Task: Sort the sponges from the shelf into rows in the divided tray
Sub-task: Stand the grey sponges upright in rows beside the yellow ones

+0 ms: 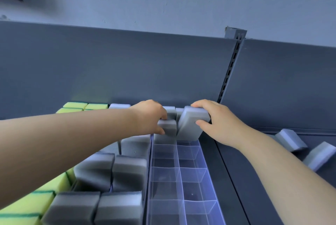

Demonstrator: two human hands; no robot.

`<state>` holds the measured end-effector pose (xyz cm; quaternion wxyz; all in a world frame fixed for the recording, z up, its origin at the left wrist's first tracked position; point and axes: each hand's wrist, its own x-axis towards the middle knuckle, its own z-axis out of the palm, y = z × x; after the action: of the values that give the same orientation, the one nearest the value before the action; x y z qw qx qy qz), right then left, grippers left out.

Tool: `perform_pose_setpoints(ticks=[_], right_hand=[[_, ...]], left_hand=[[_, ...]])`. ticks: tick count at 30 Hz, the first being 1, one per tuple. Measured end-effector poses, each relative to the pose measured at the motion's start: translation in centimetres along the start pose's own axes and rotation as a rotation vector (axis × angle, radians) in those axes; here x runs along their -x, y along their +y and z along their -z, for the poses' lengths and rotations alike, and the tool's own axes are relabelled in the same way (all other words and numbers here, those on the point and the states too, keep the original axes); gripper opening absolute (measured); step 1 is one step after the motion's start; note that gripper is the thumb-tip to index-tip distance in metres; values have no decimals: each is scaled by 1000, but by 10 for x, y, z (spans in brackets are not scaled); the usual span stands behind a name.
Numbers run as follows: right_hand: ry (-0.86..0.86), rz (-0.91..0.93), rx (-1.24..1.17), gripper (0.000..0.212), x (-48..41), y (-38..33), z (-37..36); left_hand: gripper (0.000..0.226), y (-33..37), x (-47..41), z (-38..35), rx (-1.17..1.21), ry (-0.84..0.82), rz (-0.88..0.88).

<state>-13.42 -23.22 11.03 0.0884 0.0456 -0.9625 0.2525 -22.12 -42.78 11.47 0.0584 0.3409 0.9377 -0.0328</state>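
Two grey sponges held at the 12 o'clock end of the divided tray (164, 173).
The left grip (151, 115) pinches one sponge (168, 127) upright. The right grip (218, 121) curls round a second sponge (190, 124), which is tilted with its long axis leaning toward 1 o'clock. Both look light and squashy, so they are best held gently by the broad faces. Loose sponges (291, 139) lie on the shelf (229, 179) at 3 o'clock.

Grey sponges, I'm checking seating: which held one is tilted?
The right sponge, gripped by the right hand, leans; the left sponge, in the left hand, stands upright.
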Motion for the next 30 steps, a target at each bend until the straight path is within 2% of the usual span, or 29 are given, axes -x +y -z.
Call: perform_pose_setpoints(ticks=[15, 21, 30], right_hand=[[-91, -3, 51, 42, -6, 11, -19], [-28, 89, 150, 45, -8, 22, -33], [-34, 134, 254, 51, -13, 20, -36]], left_hand=[[40, 1, 5, 6, 47, 35, 4], [37, 1, 5, 6, 44, 31, 8], [36, 5, 4, 5, 36, 38, 34]])
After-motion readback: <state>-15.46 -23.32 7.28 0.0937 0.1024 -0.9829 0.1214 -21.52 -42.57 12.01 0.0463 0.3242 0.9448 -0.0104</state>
